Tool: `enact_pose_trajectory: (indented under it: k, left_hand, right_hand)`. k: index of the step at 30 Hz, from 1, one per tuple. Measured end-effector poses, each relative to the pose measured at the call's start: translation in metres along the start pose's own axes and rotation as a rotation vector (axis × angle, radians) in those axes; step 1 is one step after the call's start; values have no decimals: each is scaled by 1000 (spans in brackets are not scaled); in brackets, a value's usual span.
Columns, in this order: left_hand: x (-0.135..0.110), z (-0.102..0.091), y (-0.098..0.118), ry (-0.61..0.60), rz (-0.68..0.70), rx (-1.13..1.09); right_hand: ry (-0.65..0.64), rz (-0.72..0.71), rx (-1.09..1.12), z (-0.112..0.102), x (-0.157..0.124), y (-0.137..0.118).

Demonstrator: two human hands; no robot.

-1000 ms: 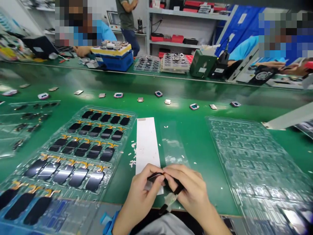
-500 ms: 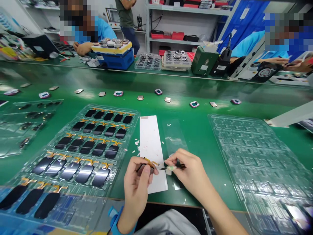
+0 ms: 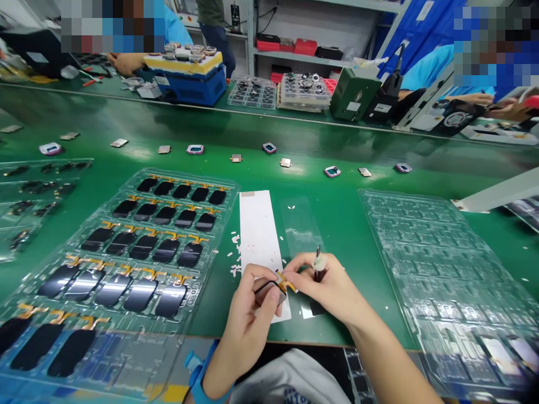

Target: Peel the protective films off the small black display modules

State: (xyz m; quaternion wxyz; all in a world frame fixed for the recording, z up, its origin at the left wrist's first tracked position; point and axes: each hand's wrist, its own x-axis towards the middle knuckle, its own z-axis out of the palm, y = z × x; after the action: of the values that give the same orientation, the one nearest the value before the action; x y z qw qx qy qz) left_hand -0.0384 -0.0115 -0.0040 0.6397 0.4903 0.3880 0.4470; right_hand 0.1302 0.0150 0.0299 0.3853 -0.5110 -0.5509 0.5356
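Working across the green bench (image 3: 345,235) from the left: first a clear tray (image 3: 224,221) of black glass panels with gold flex tails, then white flecks (image 3: 234,252) scattered beside a white paper strip (image 3: 256,235). The left hand (image 3: 248,314) pinches a dark glossy panel (image 3: 269,293) between thumb and fingers, up off the bench over the strip's lower end. Hands are close together, both on that one piece: the right fingertips (image 3: 297,266) are on its gold flex tail (image 3: 286,281). A clear film strip (image 3: 300,224) lies just past them. The right hand (image 3: 326,289) also has a slim dark stick with a pale tab (image 3: 319,265) upright in its curled fingers; can't tell exactly what it is. Tip: hold the panel by its edges and don't crease the flex. Far right is a big moulded clear tray (image 3: 442,280).
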Motion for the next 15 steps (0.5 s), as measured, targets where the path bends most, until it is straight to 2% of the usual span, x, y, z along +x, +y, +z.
enact_pose_trajectory:
  k: [5,10,15]
  left_hand:
    - [-1,-2,2,-48,-63,25]
    - [-1,0,2,-62,-22,76]
    - [0,0,0,-65,-43,108]
  right_hand:
    - [-116,29,104,2,-3,3]
    - [-104,44,113,1,-4,5]
    - [-46,12,38,3,-5,6]
